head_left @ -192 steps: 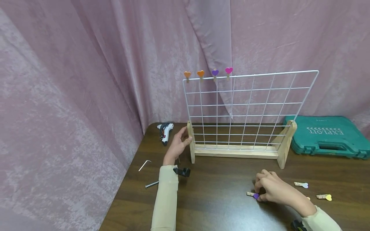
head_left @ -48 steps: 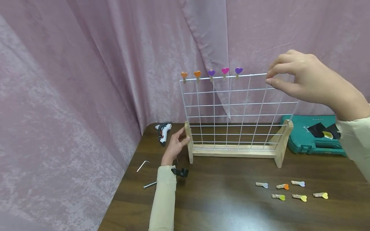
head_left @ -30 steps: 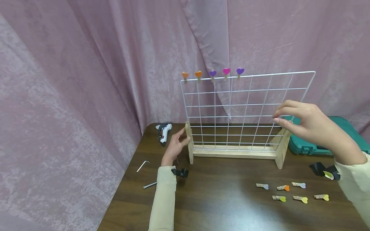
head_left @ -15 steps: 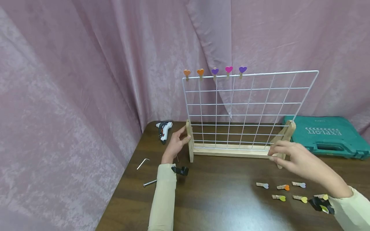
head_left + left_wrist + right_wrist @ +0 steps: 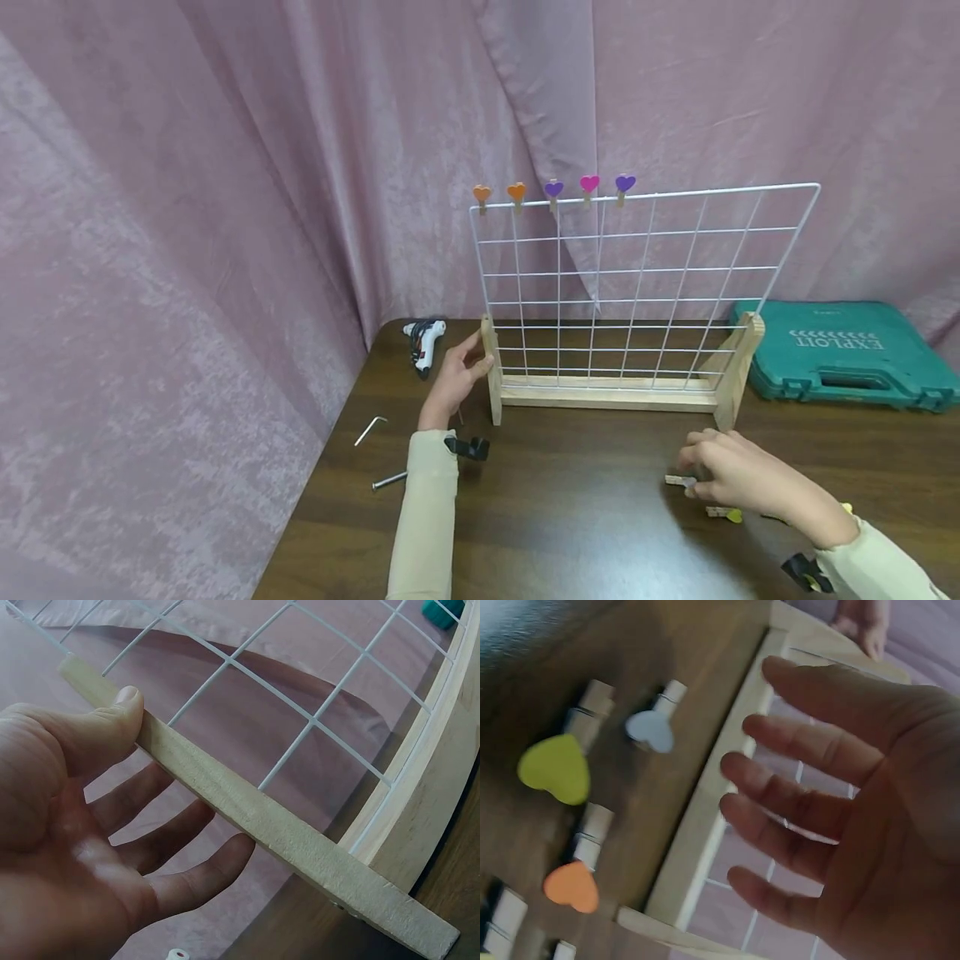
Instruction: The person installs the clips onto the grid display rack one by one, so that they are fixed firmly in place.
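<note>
A white wire grid rack (image 5: 637, 271) stands upright in a wooden base, with several heart-topped mini clothespins clipped along its top bar, among them a pink clothespin (image 5: 589, 185). My left hand (image 5: 452, 379) holds the rack's left wooden upright (image 5: 225, 791), thumb on its edge and fingers behind it. My right hand (image 5: 738, 475) is over the loose clothespins on the table, thumb and fingertips around the pale blue heart clothespin (image 5: 677, 481). In the right wrist view its fingers are spread and loose, with that clothespin, a lime one (image 5: 555, 769) and an orange one (image 5: 571, 886) lying nearby.
A green tool case (image 5: 840, 354) lies at the back right. On the left of the table are a glue gun (image 5: 424, 343), a hex key (image 5: 370, 430) and a bolt (image 5: 388, 481). Yellow clothespins are partly hidden under my right forearm. A pink curtain (image 5: 300, 167) hangs behind.
A second purple heart clothespin has gone from the table to the rack's top bar. My right hand has come down from the rack to the pale blue clothespin. The left hand stays put.
</note>
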### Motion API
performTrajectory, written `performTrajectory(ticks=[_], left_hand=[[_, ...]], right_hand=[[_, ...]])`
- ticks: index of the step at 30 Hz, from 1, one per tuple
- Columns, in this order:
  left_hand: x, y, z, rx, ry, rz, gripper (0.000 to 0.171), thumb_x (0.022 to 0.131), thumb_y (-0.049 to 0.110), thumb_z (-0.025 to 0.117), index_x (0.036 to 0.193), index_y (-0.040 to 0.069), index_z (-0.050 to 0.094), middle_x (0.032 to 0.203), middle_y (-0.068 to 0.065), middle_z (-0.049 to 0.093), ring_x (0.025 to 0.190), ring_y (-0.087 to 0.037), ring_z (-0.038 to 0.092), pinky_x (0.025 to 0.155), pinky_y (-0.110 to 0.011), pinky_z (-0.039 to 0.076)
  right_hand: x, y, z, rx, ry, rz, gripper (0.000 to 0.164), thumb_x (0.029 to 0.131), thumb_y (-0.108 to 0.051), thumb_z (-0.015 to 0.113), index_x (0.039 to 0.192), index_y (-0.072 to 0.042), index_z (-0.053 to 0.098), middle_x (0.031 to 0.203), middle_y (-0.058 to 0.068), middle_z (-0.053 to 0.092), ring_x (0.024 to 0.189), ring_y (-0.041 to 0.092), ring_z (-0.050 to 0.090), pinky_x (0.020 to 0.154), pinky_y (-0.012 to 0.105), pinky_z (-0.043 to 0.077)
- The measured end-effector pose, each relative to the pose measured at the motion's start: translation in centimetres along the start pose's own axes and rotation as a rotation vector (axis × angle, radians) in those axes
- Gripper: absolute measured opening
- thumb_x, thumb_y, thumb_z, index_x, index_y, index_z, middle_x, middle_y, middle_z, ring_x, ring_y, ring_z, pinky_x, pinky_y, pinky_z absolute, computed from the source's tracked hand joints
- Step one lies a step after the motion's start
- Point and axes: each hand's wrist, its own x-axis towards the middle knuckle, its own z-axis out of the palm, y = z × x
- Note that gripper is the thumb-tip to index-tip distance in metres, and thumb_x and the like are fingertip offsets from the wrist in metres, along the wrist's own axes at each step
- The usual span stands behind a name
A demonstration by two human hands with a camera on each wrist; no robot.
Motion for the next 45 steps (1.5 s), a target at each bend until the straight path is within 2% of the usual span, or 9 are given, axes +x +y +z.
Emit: performTrajectory(ticks=[4,8,15,23,28,34,38,45], left_hand=[[0.1,0.0,-0.1,0.001,0.002,-0.001,0.056,0.089,-0.001,0.056,0.140,0.000,0.035,0.123,-0.026,0.053,0.109,-0.032,0.053,0.090,-0.036,0.046],[0.0,-0.1,-0.2,-0.005,0.011,-0.015,0.056,0.089,-0.002,0.057,0.140,0.001,0.035,0.123,-0.026,0.053,0.109,-0.033,0.053,0.090,-0.036,0.046],[0.0,-0.1,0.0,-0.018,-0.004,0.001,0.055,0.089,-0.004,0.055,0.140,-0.002,0.034,0.124,-0.028,0.051,0.111,-0.038,0.050,0.090,-0.035,0.046],[0.1,-0.3,0.1,-0.015,-0.018,0.032,0.055,0.089,-0.003,0.055,0.140,-0.005,0.033,0.123,-0.032,0.050,0.111,-0.044,0.048,0.088,-0.034,0.046],[0.1,-0.4,0.0,-0.013,-0.010,0.023,0.055,0.089,-0.004,0.055,0.140,-0.003,0.034,0.123,-0.030,0.051,0.111,-0.041,0.049,0.089,-0.034,0.046],[0.1,-0.4,-0.1,-0.008,-0.003,0.019,0.055,0.089,-0.004,0.056,0.140,-0.002,0.035,0.123,-0.028,0.052,0.110,-0.036,0.052,0.088,-0.035,0.047],[0.2,-0.3,0.0,-0.003,-0.002,0.018,0.055,0.089,-0.003,0.056,0.140,-0.002,0.035,0.122,-0.028,0.053,0.109,-0.034,0.053,0.088,-0.034,0.047],[0.1,-0.2,-0.1,0.006,-0.005,0.040,0.055,0.089,-0.004,0.056,0.139,-0.005,0.034,0.119,-0.031,0.053,0.107,-0.037,0.054,0.086,-0.034,0.048]], right_hand=[[0.2,-0.1,0.9,-0.046,-0.050,0.057,0.018,0.068,-0.027,0.078,0.072,-0.025,0.061,0.073,-0.014,0.047,0.067,0.007,0.046,0.053,0.029,0.033],[0.3,-0.2,1.6,-0.084,-0.060,0.082,0.022,0.065,-0.028,0.079,0.066,-0.026,0.058,0.071,-0.015,0.044,0.068,0.010,0.045,0.055,0.031,0.030],[0.2,0.1,2.3,-0.130,-0.028,0.092,0.033,0.061,-0.014,0.078,0.060,-0.027,0.048,0.067,-0.016,0.039,0.065,0.010,0.043,0.056,0.031,0.029],[-0.2,0.3,2.7,-0.189,-0.041,0.176,0.030,0.060,-0.017,0.077,0.061,-0.026,0.049,0.065,-0.014,0.040,0.064,0.013,0.045,0.056,0.034,0.032],[-0.3,0.6,3.0,-0.236,-0.023,0.181,0.030,0.058,-0.011,0.075,0.059,-0.025,0.049,0.064,-0.012,0.040,0.064,0.015,0.047,0.054,0.036,0.033],[-0.2,0.5,3.0,-0.216,-0.029,0.175,0.034,0.064,-0.012,0.076,0.058,-0.025,0.046,0.063,-0.013,0.039,0.062,0.012,0.045,0.053,0.034,0.031],[-0.1,0.5,2.8,-0.199,-0.039,0.165,0.036,0.065,-0.011,0.076,0.057,-0.025,0.044,0.063,-0.014,0.036,0.063,0.011,0.043,0.054,0.032,0.029],[0.1,0.8,2.0,-0.100,-0.073,0.119,0.034,0.065,-0.017,0.075,0.058,-0.028,0.043,0.064,-0.015,0.035,0.061,0.005,0.035,0.053,0.027,0.026]])
